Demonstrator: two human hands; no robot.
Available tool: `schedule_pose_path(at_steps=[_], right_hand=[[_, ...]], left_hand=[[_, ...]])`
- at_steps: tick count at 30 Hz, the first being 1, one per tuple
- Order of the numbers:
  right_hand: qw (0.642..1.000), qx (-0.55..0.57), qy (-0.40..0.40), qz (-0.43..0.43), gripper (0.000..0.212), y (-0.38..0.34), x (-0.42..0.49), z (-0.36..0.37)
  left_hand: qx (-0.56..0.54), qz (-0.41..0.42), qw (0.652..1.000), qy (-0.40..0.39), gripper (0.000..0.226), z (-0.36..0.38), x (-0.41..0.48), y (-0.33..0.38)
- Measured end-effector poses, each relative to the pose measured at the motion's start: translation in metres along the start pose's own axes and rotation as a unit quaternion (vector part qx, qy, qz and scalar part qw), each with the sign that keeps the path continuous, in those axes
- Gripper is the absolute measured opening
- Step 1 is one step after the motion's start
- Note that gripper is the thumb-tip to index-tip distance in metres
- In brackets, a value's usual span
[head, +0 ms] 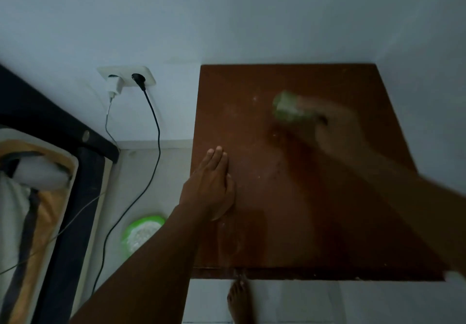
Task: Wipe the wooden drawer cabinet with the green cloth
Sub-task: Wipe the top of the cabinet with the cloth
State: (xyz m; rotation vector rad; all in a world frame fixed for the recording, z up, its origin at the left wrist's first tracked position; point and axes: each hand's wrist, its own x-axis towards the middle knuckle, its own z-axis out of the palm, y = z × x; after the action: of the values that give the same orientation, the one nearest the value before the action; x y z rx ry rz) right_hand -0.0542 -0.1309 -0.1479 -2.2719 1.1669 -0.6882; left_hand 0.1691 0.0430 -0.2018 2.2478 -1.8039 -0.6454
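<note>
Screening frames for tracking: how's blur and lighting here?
Head view: dim, bluish light; right hand and green cloth smeared by motion blur; left hand, flat on the cabinet top, stays sharp; wide-angle lens splays the cabinet edges.

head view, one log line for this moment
step: wiping | right hand: holds cloth on cabinet top, blurred | left hand: flat at left edge | specks remain

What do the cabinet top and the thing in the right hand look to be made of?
Cabinet top: apparently wood or wood-look board, reddish-brown, flat, matte finish, dotted with pale specks. The green cloth in the right hand: seemingly soft fabric, bunched, pale green; motion blur hides its weave.
</note>
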Motion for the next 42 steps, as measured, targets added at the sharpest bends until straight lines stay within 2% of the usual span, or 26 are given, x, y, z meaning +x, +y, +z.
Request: schedule_pose_path(at_steps=[4, 7, 10, 12, 17, 20, 22, 24, 26, 29, 32, 35, 39, 42], right_hand=[[0.996, -0.083, -0.007, 0.045, 0.055, 0.062, 0.110, 0.002], [0.986, -0.105, -0.056, 0.113, 0.054, 0.083, 0.128, 0.029], [0.993, -0.108, -0.034, 0.026, 0.053, 0.070, 0.094, 0.068], [0.996, -0.067, -0.063, -0.020, 0.053, 0.049, 0.052, 0.080], [0.988, 0.009, -0.143, -0.055, 0.042, -0.009, -0.088, 0.082], [0.984, 0.024, -0.169, -0.043, 0.044, -0.025, -0.130, 0.068], [0.990, 0.032, -0.133, -0.022, 0.046, -0.026, -0.103, 0.051], [0.999, 0.009, -0.049, 0.020, 0.046, -0.012, -0.040, 0.039], [0.999, -0.035, -0.002, 0.038, 0.052, 0.020, 0.034, 0.035], [0.992, -0.081, -0.026, 0.088, 0.057, 0.051, 0.078, 0.060], [0.996, -0.087, -0.012, 0.024, 0.053, 0.029, 0.027, 0.091], [0.998, -0.032, -0.047, -0.035, 0.048, -0.012, -0.046, 0.096], [0.993, 0.022, -0.110, -0.045, 0.046, -0.040, -0.131, 0.091], [0.995, 0.052, -0.085, -0.015, 0.050, -0.045, -0.126, 0.075]], left_hand=[[-0.018, -0.008, 0.999, 0.045, 0.068, 0.009, 0.005, -0.002], [-0.025, 0.000, 0.998, 0.061, 0.068, 0.016, 0.003, -0.004], [-0.032, 0.010, 0.997, 0.067, 0.069, 0.018, 0.004, -0.008], [-0.041, 0.010, 0.997, 0.068, 0.068, 0.017, 0.005, -0.009], [-0.062, -0.006, 0.997, 0.051, 0.067, 0.008, 0.007, -0.005], [-0.066, -0.006, 0.997, 0.050, 0.072, 0.005, 0.007, -0.003], [-0.063, -0.003, 0.997, 0.045, 0.076, 0.005, 0.007, -0.003], [-0.061, 0.004, 0.997, 0.048, 0.075, 0.005, 0.007, -0.005], [-0.056, 0.007, 0.998, 0.040, 0.072, 0.007, 0.006, -0.006], [-0.053, 0.009, 0.998, 0.038, 0.072, 0.009, 0.006, -0.007], [-0.056, 0.012, 0.998, 0.037, 0.077, 0.007, 0.007, -0.009], [-0.062, 0.003, 0.998, 0.018, 0.076, 0.002, 0.007, -0.009], [-0.080, -0.010, 0.997, -0.021, 0.071, -0.004, 0.009, -0.006], [-0.072, -0.010, 0.996, -0.042, 0.062, -0.006, 0.012, -0.008]])
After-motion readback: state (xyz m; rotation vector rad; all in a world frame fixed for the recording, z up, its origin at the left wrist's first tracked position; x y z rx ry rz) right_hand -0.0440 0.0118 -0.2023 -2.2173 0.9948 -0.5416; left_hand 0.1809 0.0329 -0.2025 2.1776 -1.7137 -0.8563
